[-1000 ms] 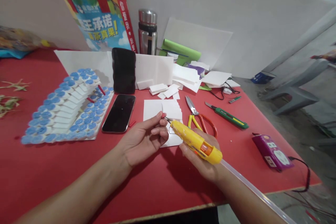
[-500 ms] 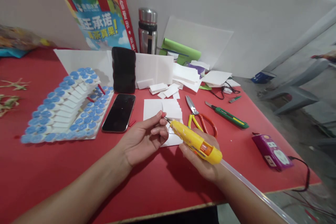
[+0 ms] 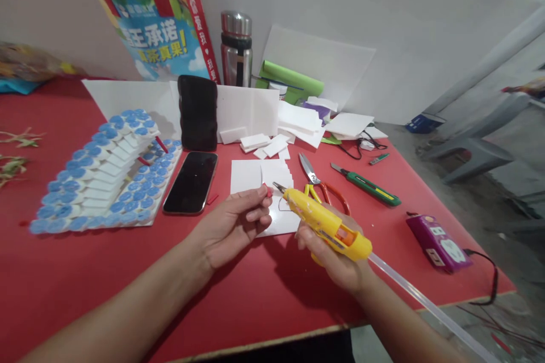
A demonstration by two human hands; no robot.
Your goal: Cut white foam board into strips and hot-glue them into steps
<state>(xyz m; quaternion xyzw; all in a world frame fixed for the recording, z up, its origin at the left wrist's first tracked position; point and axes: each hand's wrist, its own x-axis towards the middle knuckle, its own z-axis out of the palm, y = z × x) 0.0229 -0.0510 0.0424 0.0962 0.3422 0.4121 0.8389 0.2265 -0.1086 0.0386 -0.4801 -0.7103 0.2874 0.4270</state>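
Between thumb and fingertips, my left hand pinches a small red piece, its exact shape too small to make out. My right hand is closed around a yellow glue gun. The gun's metal nozzle points at the red piece and sits slightly apart from it. A long clear glue stick trails from the gun's back end. Beneath the hands lie a white sheet and a stepped white foam piece. Scissors with red and yellow handles lie just behind the gun.
A model staircase with blue discs stands left, beside a phone lying flat and a black upright object. A green utility knife and purple box lie right. White offcuts, a steel flask and printed bag are behind.
My right hand has drawn the glue gun back to the right, so its nozzle has come away from the red piece. My left hand still pinches that piece. The view has shifted slightly.
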